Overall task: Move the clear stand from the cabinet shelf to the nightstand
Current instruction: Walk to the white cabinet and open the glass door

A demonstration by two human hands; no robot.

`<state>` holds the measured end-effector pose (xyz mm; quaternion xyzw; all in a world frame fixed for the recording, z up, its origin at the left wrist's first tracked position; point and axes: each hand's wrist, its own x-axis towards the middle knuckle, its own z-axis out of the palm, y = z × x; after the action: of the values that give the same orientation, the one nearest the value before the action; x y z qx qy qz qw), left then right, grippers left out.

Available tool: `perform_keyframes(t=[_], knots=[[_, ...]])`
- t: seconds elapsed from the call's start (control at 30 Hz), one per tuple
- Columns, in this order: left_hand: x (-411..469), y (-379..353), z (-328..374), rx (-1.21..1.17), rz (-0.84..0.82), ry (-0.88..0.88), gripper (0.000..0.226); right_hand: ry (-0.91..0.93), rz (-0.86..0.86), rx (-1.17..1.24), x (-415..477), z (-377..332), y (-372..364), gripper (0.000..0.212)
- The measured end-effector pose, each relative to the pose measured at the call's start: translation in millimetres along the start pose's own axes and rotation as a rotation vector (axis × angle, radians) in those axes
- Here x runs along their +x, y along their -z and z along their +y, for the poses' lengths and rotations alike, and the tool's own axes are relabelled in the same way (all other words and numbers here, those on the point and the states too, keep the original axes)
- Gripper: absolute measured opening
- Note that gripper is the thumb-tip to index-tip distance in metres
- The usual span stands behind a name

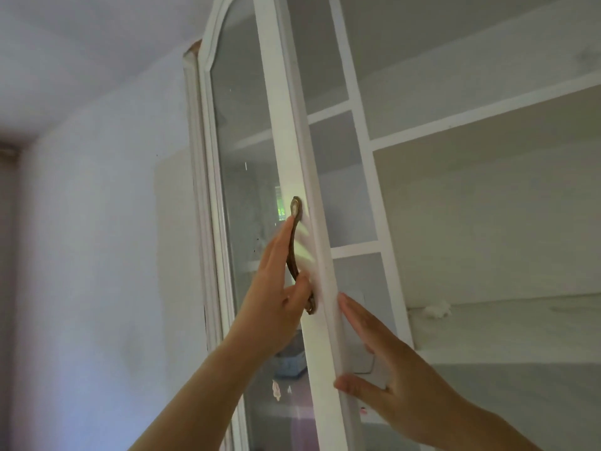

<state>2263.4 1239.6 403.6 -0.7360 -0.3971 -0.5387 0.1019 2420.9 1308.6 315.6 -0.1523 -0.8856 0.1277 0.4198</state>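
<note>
A white cabinet's glass door (pixel 289 131) stands partly open, edge towards me. My left hand (pixel 276 288) lies against its brass handle (pixel 294 242), fingers straight and thumb beside the handle's lower end. My right hand (pixel 390 379) is at the door's edge lower down, fingers spread, thumb touching the edge. Just behind that edge, a faint clear upright panel (pixel 357 323) that may be the clear stand stands on the shelf (pixel 487 333), next to my right fingers. I cannot tell whether they touch it. No nightstand is in view.
Inside the cabinet are white shelves and a vertical divider (pixel 367 157). A small crumpled white scrap (pixel 435 309) lies at the shelf's back left. A pale blue object (pixel 289 362) shows through the glass. A plain wall (pixel 97 222) is to the left.
</note>
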Motion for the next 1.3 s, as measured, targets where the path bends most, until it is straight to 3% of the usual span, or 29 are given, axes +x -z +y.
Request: perform_keyframes(t=[0.37, 0.73, 0.93, 1.3], knots=[[-2, -4, -5, 0.118, 0.034, -0.033, 0.062, 0.073, -0.057, 0.051, 10, 9, 6, 0.090], [-9, 19, -18, 0.109, 0.028, -0.075, 0.064, -0.012, -0.011, -0.014, 6, -16, -8, 0.087], [-25, 60, -23, 0.046, 0.006, -0.138, 0.064, -0.050, 0.040, -0.004, 5, -64, -40, 0.082], [-68, 160, -42, -0.282, -0.049, -0.153, 0.061, -0.087, 0.190, 0.143, 16, -160, -138, 0.070]])
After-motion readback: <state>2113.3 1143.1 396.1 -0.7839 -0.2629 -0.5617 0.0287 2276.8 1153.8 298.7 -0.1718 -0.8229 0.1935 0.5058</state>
